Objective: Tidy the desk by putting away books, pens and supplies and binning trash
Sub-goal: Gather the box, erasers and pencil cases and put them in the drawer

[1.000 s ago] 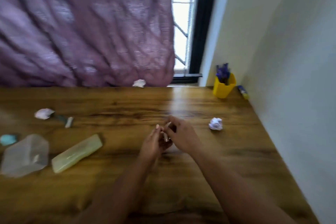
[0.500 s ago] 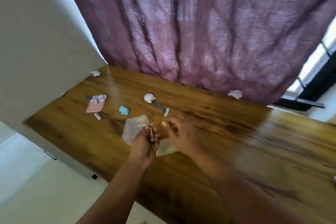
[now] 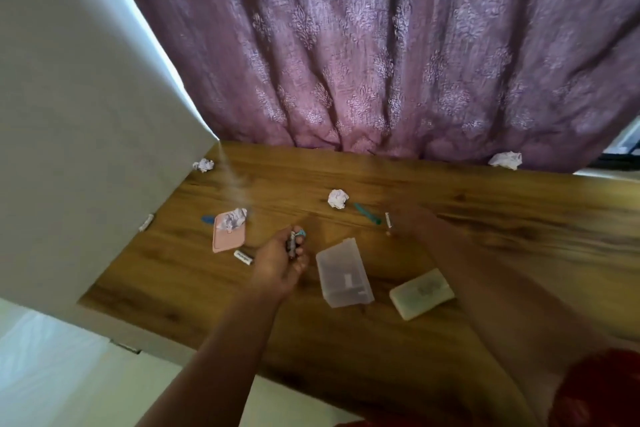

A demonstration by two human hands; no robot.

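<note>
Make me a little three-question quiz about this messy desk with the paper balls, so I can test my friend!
1. True or false: a crumpled paper ball sits on the pink case.
2. Which hand grips small things? A) left hand B) right hand
3. Fill in: the clear plastic box lies between the left hand and the pale ______.

Key: 1 true; 2 A; 3 case. The right hand is blurred, reaching near the teal pen on the wooden desk, and its grip cannot be told.
</note>
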